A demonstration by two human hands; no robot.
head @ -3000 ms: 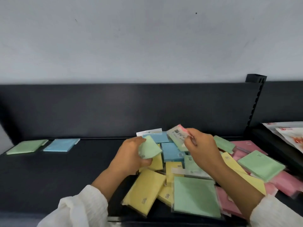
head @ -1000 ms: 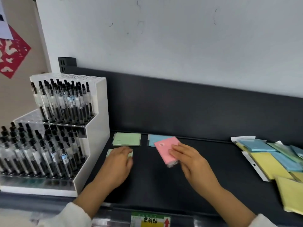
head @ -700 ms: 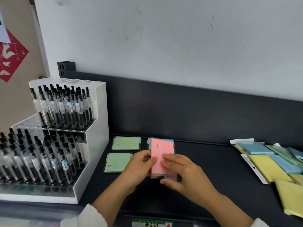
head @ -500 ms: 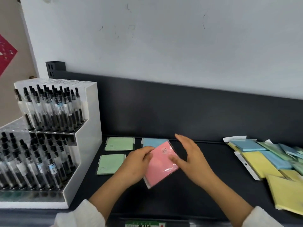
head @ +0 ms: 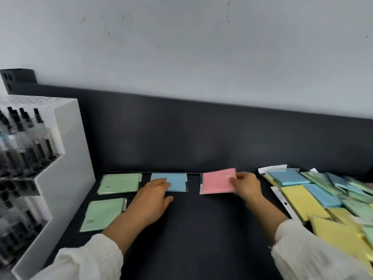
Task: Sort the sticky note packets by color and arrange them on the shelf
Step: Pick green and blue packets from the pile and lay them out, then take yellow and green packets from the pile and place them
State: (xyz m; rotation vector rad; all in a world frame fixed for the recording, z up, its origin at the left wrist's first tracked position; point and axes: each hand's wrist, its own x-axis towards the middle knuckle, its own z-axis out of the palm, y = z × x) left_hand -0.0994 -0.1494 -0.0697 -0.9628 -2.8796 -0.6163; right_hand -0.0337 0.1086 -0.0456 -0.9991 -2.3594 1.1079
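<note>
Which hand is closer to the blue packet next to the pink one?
Left. The left hand touches the blue packet; the right hand holds the pink packet beside it.

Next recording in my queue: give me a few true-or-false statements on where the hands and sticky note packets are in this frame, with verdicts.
1. The right hand pinches the pink packet at its right edge. True.
2. The pink packet lies left of the blue packet. False: it lies to the right of it.
3. A back green packet and a front green packet lie next to the pen display. True.
4. The left hand grips a yellow packet. False: its straight fingers rest on the blue packet.
5. The unsorted pile sits at the right end of the shelf. True.
</note>
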